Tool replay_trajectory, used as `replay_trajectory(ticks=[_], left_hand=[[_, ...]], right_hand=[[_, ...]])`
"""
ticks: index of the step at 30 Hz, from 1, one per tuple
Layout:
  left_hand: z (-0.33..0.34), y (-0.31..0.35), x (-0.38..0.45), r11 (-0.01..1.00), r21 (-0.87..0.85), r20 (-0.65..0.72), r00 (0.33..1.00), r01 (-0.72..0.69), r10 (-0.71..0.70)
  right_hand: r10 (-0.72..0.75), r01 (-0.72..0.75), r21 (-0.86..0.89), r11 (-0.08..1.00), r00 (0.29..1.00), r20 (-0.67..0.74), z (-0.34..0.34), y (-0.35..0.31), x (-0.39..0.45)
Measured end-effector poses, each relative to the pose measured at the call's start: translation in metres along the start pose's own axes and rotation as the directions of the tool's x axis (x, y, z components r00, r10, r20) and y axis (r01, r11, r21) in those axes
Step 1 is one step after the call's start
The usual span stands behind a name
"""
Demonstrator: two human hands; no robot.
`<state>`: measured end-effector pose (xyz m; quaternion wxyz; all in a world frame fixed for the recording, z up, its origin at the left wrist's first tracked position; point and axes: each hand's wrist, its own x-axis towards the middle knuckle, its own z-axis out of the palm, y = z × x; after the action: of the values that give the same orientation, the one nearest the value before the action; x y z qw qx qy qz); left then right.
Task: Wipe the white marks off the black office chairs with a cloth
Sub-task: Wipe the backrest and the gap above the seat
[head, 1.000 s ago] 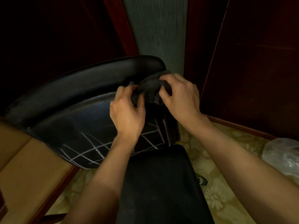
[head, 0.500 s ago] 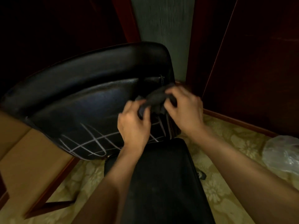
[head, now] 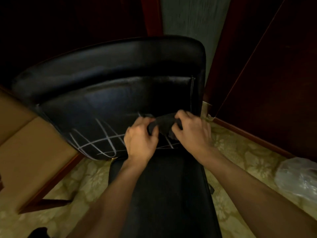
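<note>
Head view is showing you leaning over a black office chair (head: 109, 100), its backrest tilting away from you and its seat (head: 164, 194) lying directly beneath your forearms. Your left hand (head: 139, 143) is curling its fingers around one end of a dark cloth (head: 163, 125), and your right hand (head: 192, 133) is gripping the other end, so the cloth is bunching between them against the lower part of the backrest. White marks (head: 101, 143), crossing lines like a grid, are showing on the lower backrest, mostly to the left of your left hand, with a few strokes running under the cloth. A tan cardboard box (head: 25, 143) is sitting on the left beside the chair. A crumpled clear plastic bag (head: 298, 177) is lying on the patterned floor (head: 240, 152) at the right.
</note>
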<state>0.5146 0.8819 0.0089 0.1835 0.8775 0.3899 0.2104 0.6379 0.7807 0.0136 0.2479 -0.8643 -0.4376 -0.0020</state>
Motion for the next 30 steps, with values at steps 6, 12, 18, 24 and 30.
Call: replay_trajectory(ticks=[6,12,18,24,30], left_hand=[[-0.024,0.01,0.024,0.996,-0.08,-0.239,0.971,-0.043,0.023],[0.013,-0.026,-0.014,0.972,-0.008,0.116,0.966,0.235,-0.232],[-0.033,-0.019,0.008,0.982,-0.177,-0.255,0.961,0.065,-0.11],[-0.019,-0.037,0.015,0.967,-0.136,-0.099,0.968,0.217,-0.231],[-0.011,-0.051,-0.014,0.956,-0.065,0.0,0.958,0.287,-0.288]], right_hand=[[-0.049,0.079,0.091,0.993,0.954,-0.294,-0.016,-0.022,0.032],[0.024,-0.008,-0.1,0.995,0.987,0.16,0.031,-0.012,-0.006],[-0.077,0.088,0.049,0.995,0.98,-0.186,-0.014,-0.057,0.023],[0.0,-0.001,-0.023,1.0,0.999,-0.046,0.024,-0.062,0.024],[0.084,-0.08,-0.028,0.996,0.987,0.136,0.034,-0.063,0.003]])
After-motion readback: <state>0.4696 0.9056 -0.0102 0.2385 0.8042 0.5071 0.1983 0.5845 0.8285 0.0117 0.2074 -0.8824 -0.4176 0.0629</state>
